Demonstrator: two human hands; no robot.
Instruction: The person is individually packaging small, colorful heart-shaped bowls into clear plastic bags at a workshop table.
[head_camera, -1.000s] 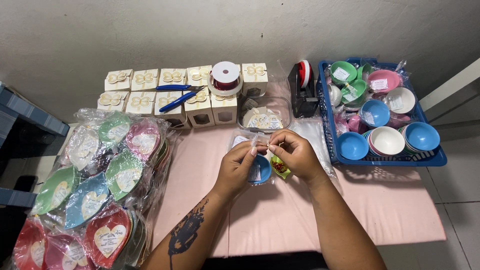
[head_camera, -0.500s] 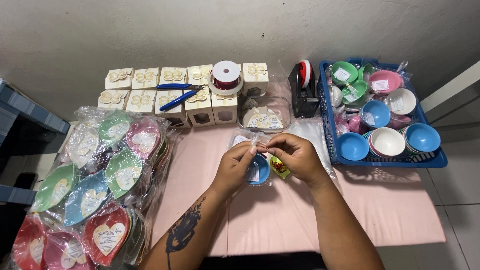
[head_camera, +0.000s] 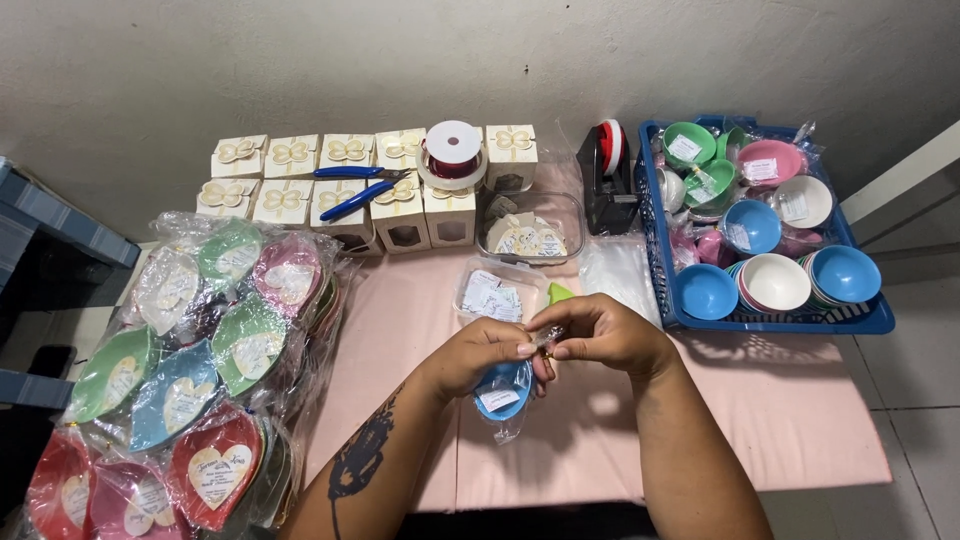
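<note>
Both hands meet over the pink table cover: the left hand grips a small blue plastic dish in a clear cellophane bag, while the right hand pinches the bag's gathered neck. A slack pinch could let the wrapping spring open. Forearms angle inward, fingers curled.

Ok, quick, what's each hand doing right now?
Left hand: closed, holding the bagged blue bowl.
Right hand: closed, fingertips pinching the bag's gathered top.
</note>
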